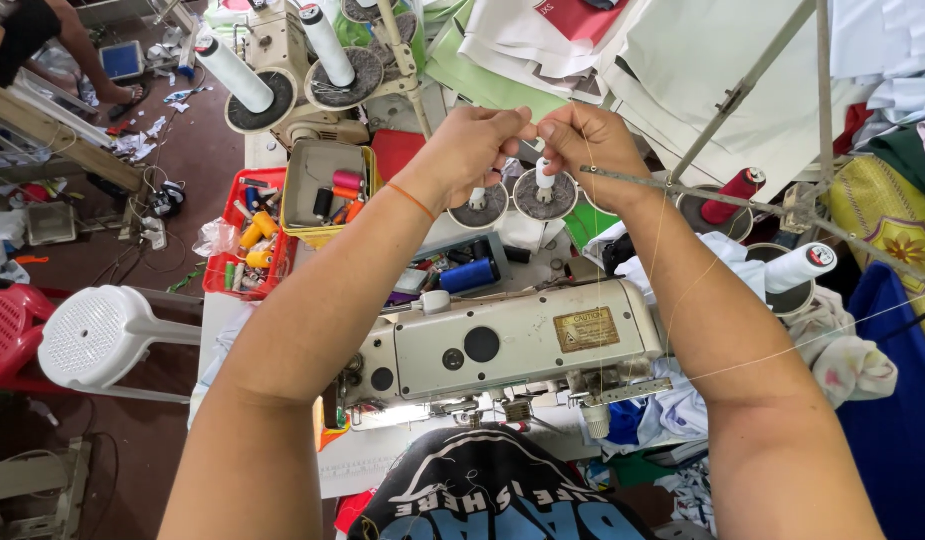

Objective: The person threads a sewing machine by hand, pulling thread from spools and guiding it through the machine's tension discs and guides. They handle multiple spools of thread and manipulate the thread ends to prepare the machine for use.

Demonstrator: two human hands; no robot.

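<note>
Both hands are up over the machine, fingertips meeting on a fine pale thread (589, 215) that is hard to make out where it is pinched but shows as a thin line dropping down past the right wrist. The left hand (469, 150) is curled closed, thumb and forefinger nipped together at the thread's end; the right hand (589, 140) is closed the same way, fingertips pressed right up against the left's. An orange band sits on the left wrist. Directly under the hands stand two small spool stands with white pegs (544, 178), and a thin metal guide bar (682, 190) runs out to the right, just below the right hand. Lower down sits the cream sewing machine (512, 345), with dark printed fabric (492, 490) lying in front of it at the bottom edge. To the right of the machine, a white thread cone (797, 267) and a dark red spool (734, 195) sit on their holders, near heaped white cloth (722, 60). To the left, a yellow box of bobbins (327, 185) sits by a red tray (244, 240) of small spools, two big white cones (282, 60) stand beyond them, and a white plastic stool (102, 335) is down on the floor.
</note>
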